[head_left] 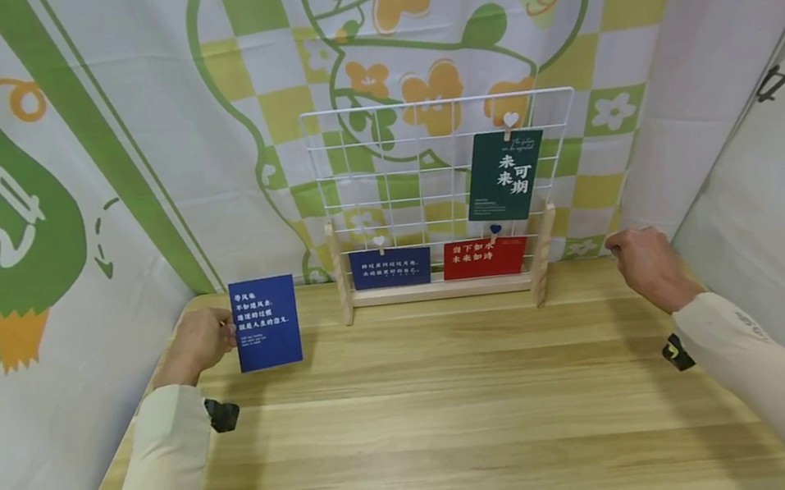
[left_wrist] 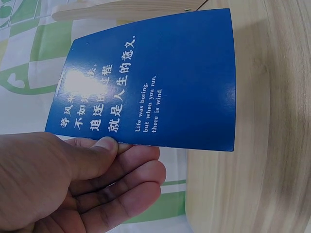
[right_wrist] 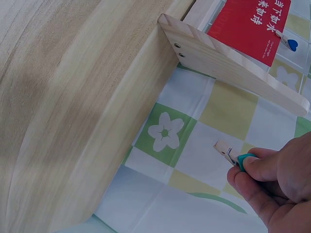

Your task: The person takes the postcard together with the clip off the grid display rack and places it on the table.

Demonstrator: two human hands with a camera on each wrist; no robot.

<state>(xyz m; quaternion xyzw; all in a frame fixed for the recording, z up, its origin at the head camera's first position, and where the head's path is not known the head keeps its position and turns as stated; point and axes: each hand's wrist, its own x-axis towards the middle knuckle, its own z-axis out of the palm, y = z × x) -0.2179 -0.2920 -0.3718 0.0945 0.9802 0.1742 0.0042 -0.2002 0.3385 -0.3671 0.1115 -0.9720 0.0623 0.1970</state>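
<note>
My left hand (head_left: 202, 336) pinches a blue card (head_left: 268, 340) by its edge, between thumb and forefinger. White Chinese lettering and small English lines run across the card in the left wrist view. On the right, my right hand (head_left: 650, 267) holds a small wooden clothespin (right_wrist: 224, 149) with a teal decoration at the gripped end. Between the hands stands a white wire grid (head_left: 394, 187) on a wooden base. Clipped to it are a green card (head_left: 494, 202) at upper right, a red card (head_left: 470, 266) below, and another blue card (head_left: 396, 273) at lower left.
The wooden tabletop (head_left: 416, 424) extends in front of the grid rack. Behind it hangs a patterned curtain (head_left: 258, 14), with printed fabric on both sides too. Heart-topped clothespins, including a blue one (head_left: 496, 230), hold the hung cards.
</note>
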